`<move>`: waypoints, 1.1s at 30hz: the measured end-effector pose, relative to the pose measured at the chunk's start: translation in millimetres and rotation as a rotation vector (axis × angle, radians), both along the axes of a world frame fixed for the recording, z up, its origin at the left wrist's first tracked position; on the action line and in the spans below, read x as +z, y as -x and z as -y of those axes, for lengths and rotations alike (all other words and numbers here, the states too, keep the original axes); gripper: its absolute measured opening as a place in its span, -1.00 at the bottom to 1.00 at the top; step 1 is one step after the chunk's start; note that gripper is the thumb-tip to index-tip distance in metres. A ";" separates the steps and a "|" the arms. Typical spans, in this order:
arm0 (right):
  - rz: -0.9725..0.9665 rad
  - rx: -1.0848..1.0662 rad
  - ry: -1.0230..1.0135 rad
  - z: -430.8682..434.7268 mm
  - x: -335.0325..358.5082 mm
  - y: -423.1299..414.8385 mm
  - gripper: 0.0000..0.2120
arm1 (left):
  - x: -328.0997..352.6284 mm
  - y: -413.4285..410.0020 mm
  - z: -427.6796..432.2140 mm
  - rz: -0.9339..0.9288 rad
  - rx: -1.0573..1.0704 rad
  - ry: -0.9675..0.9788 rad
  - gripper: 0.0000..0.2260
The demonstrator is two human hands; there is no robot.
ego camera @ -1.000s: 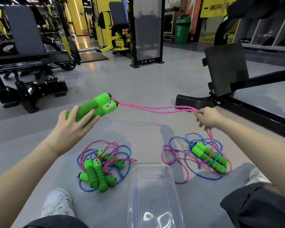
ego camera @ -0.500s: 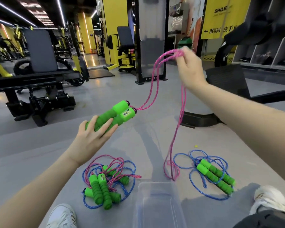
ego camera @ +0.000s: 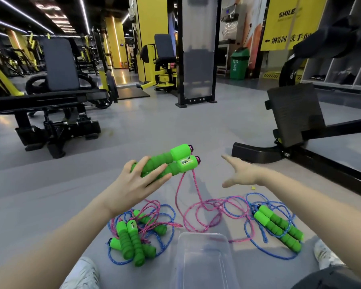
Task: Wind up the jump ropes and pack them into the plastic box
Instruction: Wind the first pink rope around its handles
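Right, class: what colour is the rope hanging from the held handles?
Pink rope, with pale flecks; the head view shows it best.

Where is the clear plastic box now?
Head view, bottom centre: the clear plastic box sits on grey floor between the left green-handled rope pile and right rope pile.

Yellow banner (ego camera: pixel 290 26) top right: "SMILE"; below, left arrow plus Chinese "淋浴间 洗手", cut off.
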State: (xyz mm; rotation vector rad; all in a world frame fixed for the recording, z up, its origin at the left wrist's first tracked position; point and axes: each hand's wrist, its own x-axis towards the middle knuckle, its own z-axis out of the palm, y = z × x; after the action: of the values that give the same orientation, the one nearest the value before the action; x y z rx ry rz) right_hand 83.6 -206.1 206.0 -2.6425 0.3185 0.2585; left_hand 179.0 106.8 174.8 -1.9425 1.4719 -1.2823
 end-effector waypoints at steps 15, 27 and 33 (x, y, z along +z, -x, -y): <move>0.305 -0.170 -0.814 -55.5 -36.6 -3.9 -0.81 | -6.8 16.7 55.8 -0.071 -0.098 0.146 -0.50; 0.147 0.165 -0.255 -48.0 -5.2 9.2 -0.82 | -10.7 5.2 25.1 -0.031 -0.011 -0.105 -0.48; 0.298 0.167 -0.107 -35.5 10.5 7.2 -0.64 | -20.0 4.6 23.5 -0.042 -0.110 -0.220 -0.57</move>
State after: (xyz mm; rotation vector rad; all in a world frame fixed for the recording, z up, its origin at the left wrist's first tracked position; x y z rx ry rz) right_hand 76.5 -170.6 216.5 -2.5554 -0.0141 -0.0660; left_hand 174.4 83.2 154.8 -1.7780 1.6841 -1.0773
